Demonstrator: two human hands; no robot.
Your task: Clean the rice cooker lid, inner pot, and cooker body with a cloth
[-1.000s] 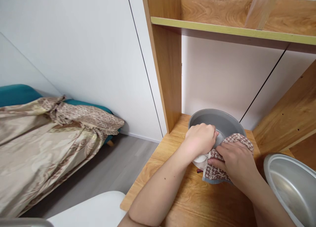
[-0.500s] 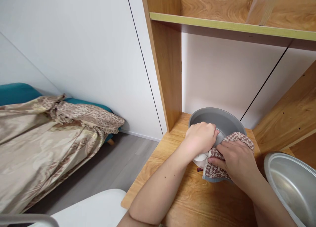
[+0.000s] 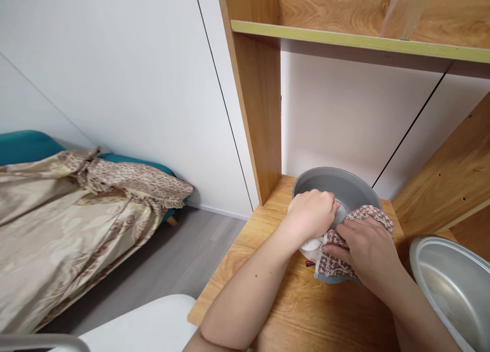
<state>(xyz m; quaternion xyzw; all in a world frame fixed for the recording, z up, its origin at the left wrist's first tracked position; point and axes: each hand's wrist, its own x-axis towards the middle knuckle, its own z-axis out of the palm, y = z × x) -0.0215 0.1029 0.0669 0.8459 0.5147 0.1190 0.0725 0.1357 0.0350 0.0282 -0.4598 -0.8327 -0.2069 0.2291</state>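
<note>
A round grey pot (image 3: 329,181) stands on the wooden desk, its open top facing up. My left hand (image 3: 312,214) is closed over the pot's near left side, fingers curled inward; what they grip is hidden. My right hand (image 3: 369,244) presses a brown-and-white patterned cloth (image 3: 333,262) with a blue-grey edge over the near right rim, its fingers bent around the fabric. Below my left hand shows a white patch (image 3: 312,244), whose kind I cannot make out, and a small dark red loop (image 3: 310,263).
A larger silver metal pot (image 3: 455,285) stands at the right on the wooden desk (image 3: 302,316). A shelf (image 3: 344,38) spans above. On the left are a white chair (image 3: 145,324) and a teal sofa (image 3: 30,145) with a beige patterned cover (image 3: 76,234).
The view has shifted very slightly. Both hands, the cloth and the grey pot stay in practically the same place.
</note>
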